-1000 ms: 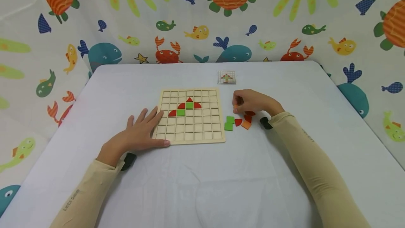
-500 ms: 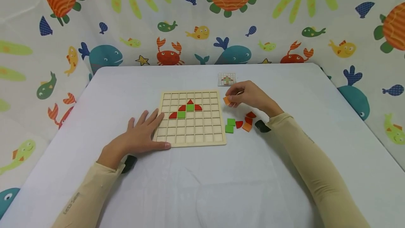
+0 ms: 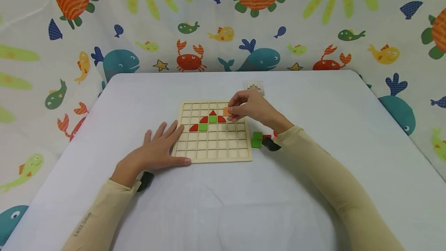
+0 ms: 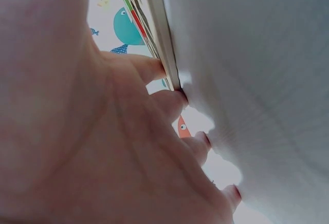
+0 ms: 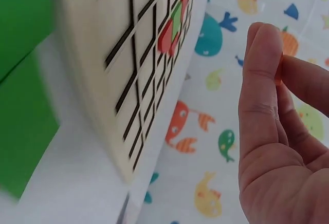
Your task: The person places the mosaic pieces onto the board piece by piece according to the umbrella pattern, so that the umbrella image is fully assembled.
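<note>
A wooden grid board (image 3: 212,155) lies on the white table. On it, red quarter-round tiles (image 3: 194,128), a red triangle tile (image 3: 213,112) and two green square tiles (image 3: 212,119) form a stepped pattern. My right hand (image 3: 256,107) pinches an orange square tile (image 3: 227,111) over the board's upper right part. In the right wrist view, thumb and fingers hide most of that orange tile. My left hand (image 3: 158,150) lies spread at the board's left edge, its fingertips and thumb against the rim, as the left wrist view also shows.
Right of the board lie green square tiles (image 3: 257,139) and red tiles (image 3: 266,137), partly hidden behind the right wrist and its black camera (image 3: 270,144). A small pattern card (image 3: 254,85) lies beyond the board. A printed sea-animal cloth (image 3: 167,11) hangs behind the table.
My right hand has picked up the orange square tile from the loose pile and carried it left over the board. The left hand stays at the board's edge.
</note>
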Tool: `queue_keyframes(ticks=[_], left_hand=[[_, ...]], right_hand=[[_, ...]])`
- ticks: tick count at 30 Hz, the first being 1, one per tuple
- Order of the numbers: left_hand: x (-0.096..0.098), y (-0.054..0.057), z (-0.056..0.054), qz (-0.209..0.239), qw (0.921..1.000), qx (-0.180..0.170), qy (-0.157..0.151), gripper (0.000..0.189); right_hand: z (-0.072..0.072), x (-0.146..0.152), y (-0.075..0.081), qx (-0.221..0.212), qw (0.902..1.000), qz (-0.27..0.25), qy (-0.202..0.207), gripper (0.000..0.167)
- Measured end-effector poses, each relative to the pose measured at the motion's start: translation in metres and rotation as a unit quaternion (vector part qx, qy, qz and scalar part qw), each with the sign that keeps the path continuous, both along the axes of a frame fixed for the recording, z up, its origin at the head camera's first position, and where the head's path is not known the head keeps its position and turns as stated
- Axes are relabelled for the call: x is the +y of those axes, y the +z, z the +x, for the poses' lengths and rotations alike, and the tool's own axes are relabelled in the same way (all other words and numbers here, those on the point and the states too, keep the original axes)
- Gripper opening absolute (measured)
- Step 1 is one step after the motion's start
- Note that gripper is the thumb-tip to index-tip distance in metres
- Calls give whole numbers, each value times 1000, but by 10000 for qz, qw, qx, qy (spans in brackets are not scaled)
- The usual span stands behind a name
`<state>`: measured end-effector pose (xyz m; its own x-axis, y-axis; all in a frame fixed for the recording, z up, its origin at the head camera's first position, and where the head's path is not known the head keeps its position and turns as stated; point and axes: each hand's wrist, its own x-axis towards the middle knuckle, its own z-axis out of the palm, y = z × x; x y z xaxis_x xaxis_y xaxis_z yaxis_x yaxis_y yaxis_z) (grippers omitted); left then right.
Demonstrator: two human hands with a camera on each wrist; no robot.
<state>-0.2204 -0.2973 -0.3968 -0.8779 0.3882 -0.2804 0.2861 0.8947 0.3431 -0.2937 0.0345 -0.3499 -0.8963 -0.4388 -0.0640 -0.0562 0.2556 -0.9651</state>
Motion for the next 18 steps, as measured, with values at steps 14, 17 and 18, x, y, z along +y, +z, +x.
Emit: queue_keyframes(ticks=[14, 17, 18], left_hand=[[8, -2, 4, -15, 9999, -110, 20, 124], [7, -2, 6, -28, 9999, -84, 52, 124], [7, -1, 6, -26, 10000, -71, 59, 124]], right_hand=[[-1, -40, -15, -448, 9977, 330, 378, 11], [-2, -43, -20, -422, 9966, 573, 427, 9], [-2, -44, -21, -418, 9961, 627, 450, 8]])
